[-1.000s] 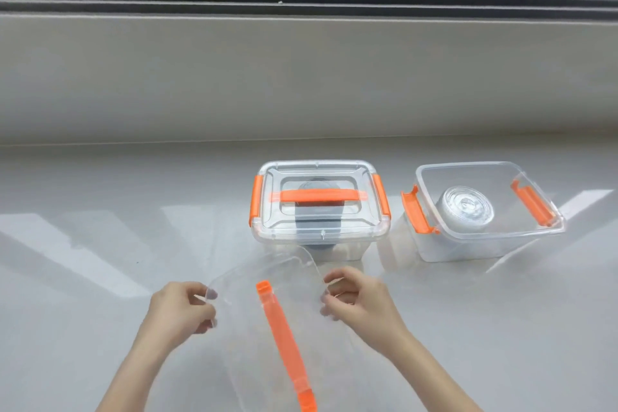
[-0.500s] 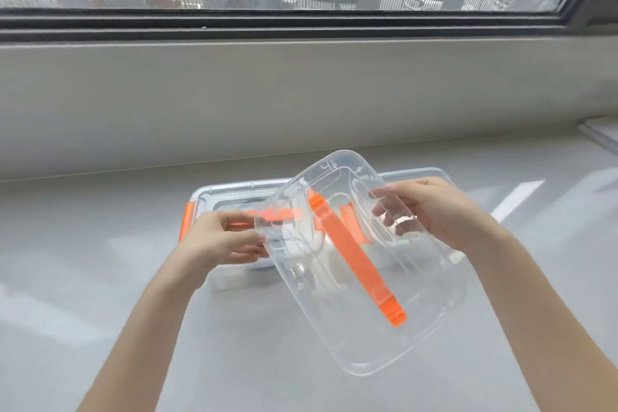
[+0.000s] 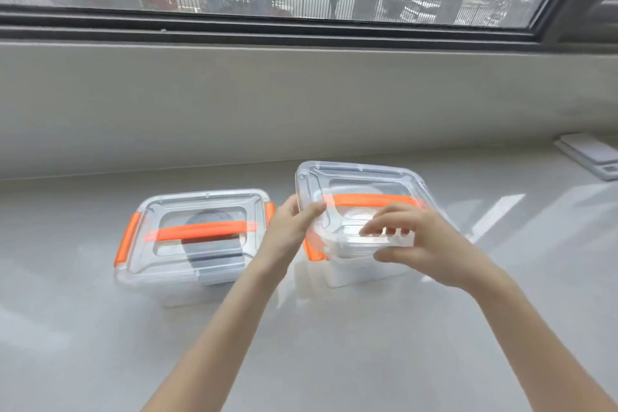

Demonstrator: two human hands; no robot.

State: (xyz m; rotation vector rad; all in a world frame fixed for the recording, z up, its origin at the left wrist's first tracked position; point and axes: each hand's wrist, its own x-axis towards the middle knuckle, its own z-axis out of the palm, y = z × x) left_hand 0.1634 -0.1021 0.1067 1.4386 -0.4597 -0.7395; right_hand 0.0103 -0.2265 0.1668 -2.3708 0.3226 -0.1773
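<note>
Two clear plastic boxes with orange latches stand on the grey counter. The left box (image 3: 194, 244) is closed, its lid bearing an orange handle, with a dark round object inside. Over the right box (image 3: 364, 271) I hold a clear lid (image 3: 361, 184) with an orange handle, tilted with its near edge down. My left hand (image 3: 287, 227) grips the lid's left edge. My right hand (image 3: 418, 237) holds its near edge, fingers curled over it. A shiny round object inside the right box shows faintly through the lid.
The grey counter (image 3: 334, 344) runs to a low wall under a window. A flat white device (image 3: 592, 154) lies at the far right edge of the counter.
The lid went from lying on the counter in front of me, up and across, and is now over the right box. The view has shifted right and closer.
</note>
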